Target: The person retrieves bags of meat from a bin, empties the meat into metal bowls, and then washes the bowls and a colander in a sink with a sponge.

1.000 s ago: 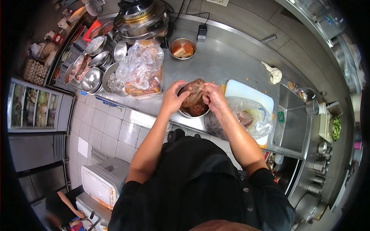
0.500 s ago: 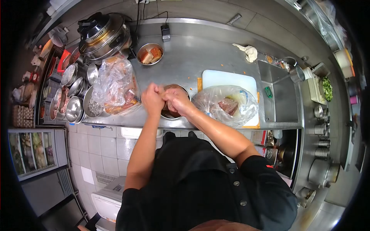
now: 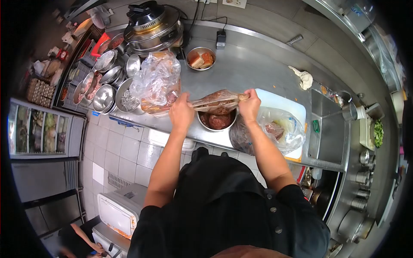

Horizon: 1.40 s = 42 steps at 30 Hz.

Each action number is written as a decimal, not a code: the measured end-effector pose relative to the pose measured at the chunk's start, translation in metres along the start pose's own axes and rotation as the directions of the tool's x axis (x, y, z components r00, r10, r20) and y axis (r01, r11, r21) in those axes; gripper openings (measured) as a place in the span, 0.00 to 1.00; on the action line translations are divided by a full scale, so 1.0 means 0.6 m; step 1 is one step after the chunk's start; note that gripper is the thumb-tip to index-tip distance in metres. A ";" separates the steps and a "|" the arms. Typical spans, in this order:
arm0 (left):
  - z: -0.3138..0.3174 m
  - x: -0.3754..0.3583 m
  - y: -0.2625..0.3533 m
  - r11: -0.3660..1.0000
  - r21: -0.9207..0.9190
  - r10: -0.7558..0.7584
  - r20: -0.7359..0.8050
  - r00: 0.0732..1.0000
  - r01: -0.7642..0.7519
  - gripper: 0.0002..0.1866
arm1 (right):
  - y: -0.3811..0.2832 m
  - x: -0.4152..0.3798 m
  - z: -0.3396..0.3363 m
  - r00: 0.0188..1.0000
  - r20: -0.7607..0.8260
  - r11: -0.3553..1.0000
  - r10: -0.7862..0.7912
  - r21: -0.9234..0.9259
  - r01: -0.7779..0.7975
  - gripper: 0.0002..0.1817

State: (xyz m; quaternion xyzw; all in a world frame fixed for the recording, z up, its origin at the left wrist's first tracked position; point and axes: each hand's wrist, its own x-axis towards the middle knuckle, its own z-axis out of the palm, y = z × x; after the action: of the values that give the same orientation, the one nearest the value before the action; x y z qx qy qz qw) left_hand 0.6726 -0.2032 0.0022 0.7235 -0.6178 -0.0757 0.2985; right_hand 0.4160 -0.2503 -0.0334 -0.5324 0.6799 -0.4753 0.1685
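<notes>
Stretched between my two hands is a clear plastic bag [image 3: 219, 102] with brown-red meat inside. My left hand [image 3: 182, 110] is closed on its left end, and my right hand [image 3: 249, 104] grips the right end. Directly below the bag, a round metal bowl [image 3: 211, 127] holds dark red meat [image 3: 218, 121]. A large clear bag [image 3: 269, 129] with meat in it lies beside my right hand, partly on a white cutting board [image 3: 277, 103]. Left of my left hand lies another plastic bag [image 3: 157, 81] of reddish food.
A bowl with orange-brown blocks [image 3: 201, 59] sits at the back. Metal bowls [image 3: 104, 99] crowd the left end near a large cooker [image 3: 152, 30]. A sink [image 3: 329, 137] and a white cloth [image 3: 302, 78] are right. Another person's arm [image 3: 86, 237] shows at lower left.
My hands have moved apart, and the bag is now stretched between them above the bowl. The view has shifted, and another person's arm now shows at the lower left.
</notes>
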 end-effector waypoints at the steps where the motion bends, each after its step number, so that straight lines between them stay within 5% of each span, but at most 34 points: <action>1: -0.006 0.000 -0.003 0.999 0.016 -0.050 0.048 0.998 0.050 0.17 | 0.008 0.005 0.004 1.000 0.005 1.000 -0.009 0.003 0.009 0.08; 3: 0.024 0.003 -0.034 0.990 -0.137 -0.034 0.037 0.999 0.039 0.17 | 0.021 0.009 0.018 0.996 -0.071 0.995 0.055 0.084 -0.049 0.08; 5: 0.008 0.009 -0.014 0.958 -0.287 -0.025 0.025 0.999 0.031 0.17 | -0.009 0.013 0.012 0.993 0.045 0.994 0.110 0.013 -0.111 0.13; 6: -0.011 0.017 0.026 0.657 -0.617 -0.278 0.335 0.900 0.433 0.18 | -0.032 0.012 0.011 0.871 0.266 0.808 0.414 0.334 -0.486 0.19; 7: -0.027 0.018 0.052 0.138 -0.659 -0.314 0.679 0.663 0.740 0.20 | -0.056 0.005 0.003 0.623 0.552 0.393 0.554 0.486 -0.780 0.26; 8: -0.018 0.020 0.046 0.134 -0.655 -0.318 0.682 0.659 0.743 0.20 | -0.083 0.003 -0.013 0.616 0.666 0.381 0.421 0.486 -0.786 0.32; 10: 0.015 0.046 0.029 -0.122 -0.536 0.029 0.839 0.543 0.835 0.23 | -0.064 0.001 0.009 0.695 0.642 0.279 0.324 0.637 -0.718 0.30; 12: 0.062 0.061 0.019 -0.173 -0.550 0.083 0.818 0.569 0.817 0.24 | -0.025 0.008 0.047 0.789 0.559 0.043 0.255 0.809 -0.587 0.20; 13: 0.083 0.066 0.017 -0.223 -0.557 0.135 0.795 0.591 0.800 0.25 | -0.032 0.011 0.047 0.790 0.558 0.042 0.254 0.809 -0.586 0.20; 15: 0.110 0.078 0.021 -0.187 -0.642 0.085 0.743 0.663 0.743 0.24 | -0.055 0.020 0.041 0.757 0.653 0.088 0.035 0.752 -0.653 0.19; 22: 0.198 0.091 -0.007 -0.048 -0.869 -0.038 0.494 0.869 0.492 0.16 | -0.004 0.056 0.109 0.741 0.658 0.226 0.135 0.707 -0.670 0.11; 26: 0.230 0.085 -0.055 0.042 -0.873 0.005 0.486 0.874 0.485 0.14 | 0.028 0.058 0.109 0.796 0.603 0.582 -0.045 0.664 -0.470 0.06; 28: 0.226 0.079 -0.056 0.267 -0.906 0.103 0.365 0.925 0.328 0.13 | 0.019 0.051 0.097 0.783 0.613 0.709 -0.107 0.599 -0.373 0.04; 29: 0.207 0.070 -0.047 0.264 -0.906 0.099 0.368 0.925 0.332 0.13 | 0.001 0.044 0.082 0.780 0.610 0.808 -0.138 0.525 -0.268 0.03; 31: 0.162 0.040 -0.029 0.581 -0.781 0.165 0.386 0.907 0.227 0.12 | -0.012 0.018 0.062 0.773 0.611 0.884 -0.173 0.442 -0.152 0.03; 33: 0.143 -0.007 -0.028 0.788 -0.610 0.316 0.274 0.908 -0.091 0.11 | -0.004 -0.018 0.041 0.641 0.630 0.898 -0.439 0.292 0.328 0.06; 35: 0.133 -0.046 -0.036 0.831 -0.377 0.511 0.222 0.831 -0.410 0.12 | 0.017 -0.049 0.040 0.609 0.584 0.838 -0.537 0.286 0.465 0.07; 36: 0.138 -0.051 -0.040 0.834 -0.376 0.504 0.222 0.835 -0.403 0.12 | 0.027 -0.057 0.048 0.556 0.537 0.755 -0.635 0.276 0.595 0.08; 38: 0.160 -0.067 -0.056 0.829 -0.116 0.559 0.192 0.807 -0.547 0.12 | 0.044 -0.074 0.076 0.563 0.570 0.765 -0.599 0.200 0.612 0.08; 40: 0.168 -0.061 -0.053 0.844 -0.076 0.529 0.274 0.803 -0.530 0.13 | 0.043 -0.066 0.081 0.569 0.594 0.762 -0.568 0.119 0.636 0.08; 42: 0.160 -0.029 -0.052 0.855 -0.026 0.494 0.343 0.799 -0.518 0.14 | 0.024 -0.031 0.081 0.527 0.820 0.944 -0.222 0.044 0.328 0.09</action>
State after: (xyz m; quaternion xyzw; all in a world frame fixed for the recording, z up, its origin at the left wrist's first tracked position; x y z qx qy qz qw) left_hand 0.6494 -0.2177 -0.0964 0.5179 -0.8326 -0.0946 0.1722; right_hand 0.4502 -0.2569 -0.0743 -0.7998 0.4588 -0.1568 0.3539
